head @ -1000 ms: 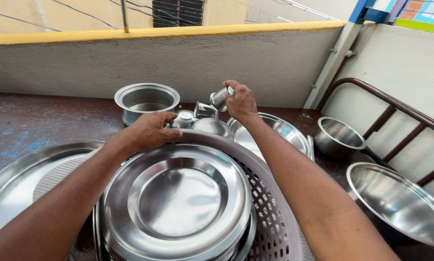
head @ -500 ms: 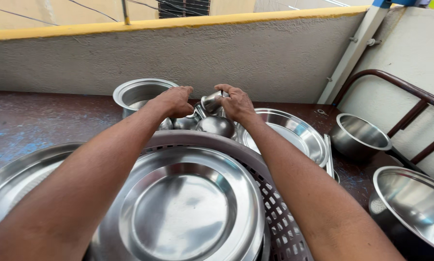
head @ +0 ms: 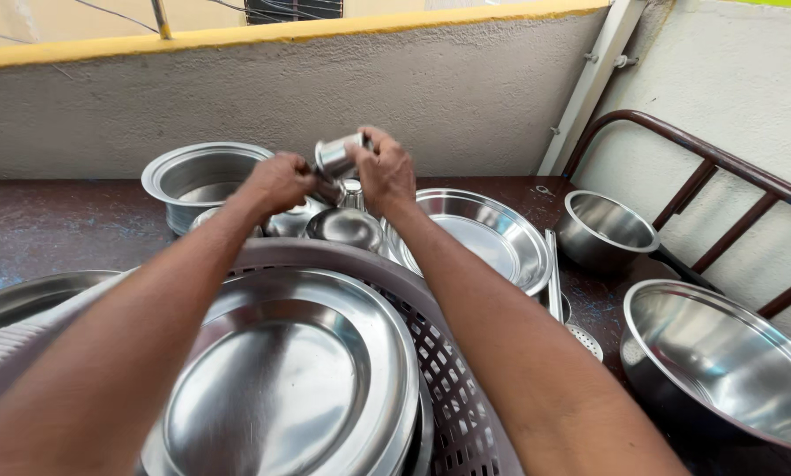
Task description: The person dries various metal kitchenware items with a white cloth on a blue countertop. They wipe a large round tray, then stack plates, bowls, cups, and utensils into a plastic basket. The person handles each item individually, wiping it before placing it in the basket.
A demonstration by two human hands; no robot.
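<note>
- The right hand (head: 385, 174) is raised above the far middle of the dish pile, its fingers wrapped around a small steel tumbler (head: 338, 155) that lies tilted on its side in the air.
- The left hand (head: 276, 181) is just beside it on the left, fingers curled and closed on something small and steel at the tumbler's lower edge; what that piece is cannot be told.
- Below the two hands sit a few more small steel cups (head: 349, 196) and a rounded steel bowl (head: 347, 227), close together.
- Near the camera, a stack of steel plates (head: 281, 388) rests in a grey perforated plastic basket (head: 448, 370), between the two forearms.
- To the far left stands a wide-rimmed steel pot (head: 201, 176) against the wall.
- Right of the hands lies a large shallow steel plate (head: 483, 234), and further right a deep steel bowl (head: 602, 229).
- At the near right is a big steel basin (head: 730, 366), beside a brown metal railing (head: 704, 167).
- At the near left edge another large steel tray (head: 25, 304) shows in part.
- All of it rests on a dark, worn reddish ledge (head: 51, 229) below a plastered wall with a yellow top.
</note>
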